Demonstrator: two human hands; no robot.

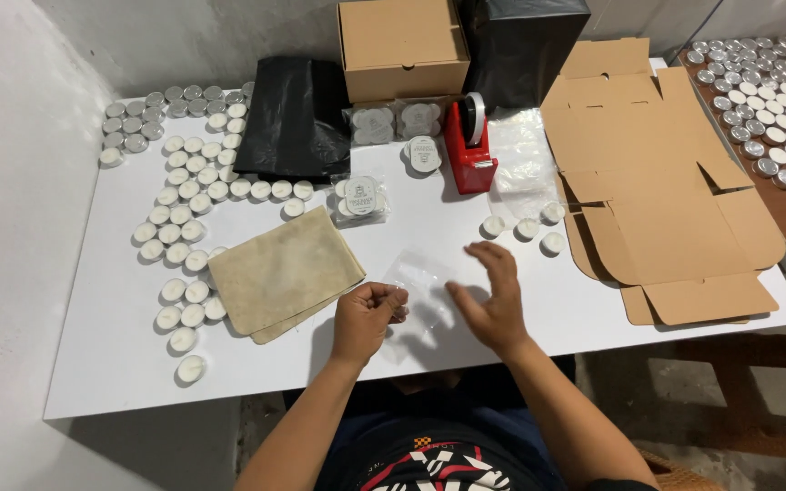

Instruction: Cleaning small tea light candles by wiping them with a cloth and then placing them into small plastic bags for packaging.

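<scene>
**Hands work a clear plastic bag at a candle-packing worktop**

A person's left hand pinches the near edge of a small clear plastic bag, fingers closed on the film, while the right hand is spread with its fingers loose, gripping nothing, its fingertips resting on or just over the bag's right side. The bag lies flat on the white worktop, between the two hands and close to the near edge. At nine o'clock from the left hand, a folded tan cloth sits just beside it. At one o'clock from the right hand, three white tealight candles stand near each other. Farther out at twelve o'clock, a red tape dispenser stands upright, with small packed candle bags to its left and a closed cardboard box behind. A flattened cardboard box spreads across the three o'clock side. At ten o'clock, rows of loose tealights cover the worktop's left side, beside a black plastic bag.
</scene>
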